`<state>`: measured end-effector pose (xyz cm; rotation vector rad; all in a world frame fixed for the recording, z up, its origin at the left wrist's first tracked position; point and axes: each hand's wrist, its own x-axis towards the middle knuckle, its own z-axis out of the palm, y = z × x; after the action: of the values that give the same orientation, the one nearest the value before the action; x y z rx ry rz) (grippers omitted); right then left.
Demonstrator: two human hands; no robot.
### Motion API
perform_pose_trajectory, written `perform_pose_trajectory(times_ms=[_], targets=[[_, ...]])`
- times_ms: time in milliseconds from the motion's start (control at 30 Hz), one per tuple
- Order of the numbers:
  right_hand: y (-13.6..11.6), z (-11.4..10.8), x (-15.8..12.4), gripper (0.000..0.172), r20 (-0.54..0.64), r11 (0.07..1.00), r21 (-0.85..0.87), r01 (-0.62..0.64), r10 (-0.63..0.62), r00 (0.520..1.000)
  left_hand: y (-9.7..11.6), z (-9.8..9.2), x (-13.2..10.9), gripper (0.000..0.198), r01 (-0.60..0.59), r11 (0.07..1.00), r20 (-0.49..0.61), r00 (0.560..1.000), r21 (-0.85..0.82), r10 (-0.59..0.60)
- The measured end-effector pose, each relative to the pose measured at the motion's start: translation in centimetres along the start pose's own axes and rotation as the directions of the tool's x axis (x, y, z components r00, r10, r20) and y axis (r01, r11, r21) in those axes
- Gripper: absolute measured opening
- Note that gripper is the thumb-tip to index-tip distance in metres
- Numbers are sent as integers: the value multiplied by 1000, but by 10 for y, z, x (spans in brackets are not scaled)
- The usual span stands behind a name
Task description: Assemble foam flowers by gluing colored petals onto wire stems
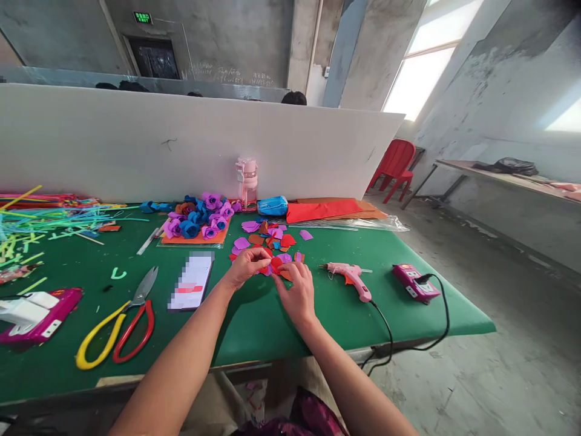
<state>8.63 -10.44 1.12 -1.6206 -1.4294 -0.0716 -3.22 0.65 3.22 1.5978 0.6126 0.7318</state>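
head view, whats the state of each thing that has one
left hand, fingers pinching red petals
right hand, fingers on the petals, grip unclear
scissors, lying flat, untouched
glue gun, lying down, cord attached
water bottle, upright
phone, lying flat

Red petals (276, 264), bunched together, partly hidden

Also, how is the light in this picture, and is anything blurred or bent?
Head view: window blown out white; partition bows from lens distortion; phone screen pixelated; left hand and right hand at the red petals look sharp.
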Motion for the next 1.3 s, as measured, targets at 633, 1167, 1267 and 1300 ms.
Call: perform_pose_trajectory(times_ms=[633, 1167, 1267, 1300], targets=[[6, 6, 4, 6, 18, 955, 282, -96, 95, 995, 3, 1, -1, 20, 15, 1000, 32, 999, 0, -15], [13, 13, 6, 19, 184, 557, 721, -412, 419, 889, 11, 5, -3, 19, 67, 996, 94, 993, 64, -73], [15, 15, 5, 18, 185, 555, 727, -405, 410, 893, 9, 5, -2, 20, 70, 995, 91, 993, 69, -76], [16, 16, 5, 18, 186, 552, 730, -403, 408, 894, 8, 5, -2, 19, 71, 995, 89, 993, 66, -77]])
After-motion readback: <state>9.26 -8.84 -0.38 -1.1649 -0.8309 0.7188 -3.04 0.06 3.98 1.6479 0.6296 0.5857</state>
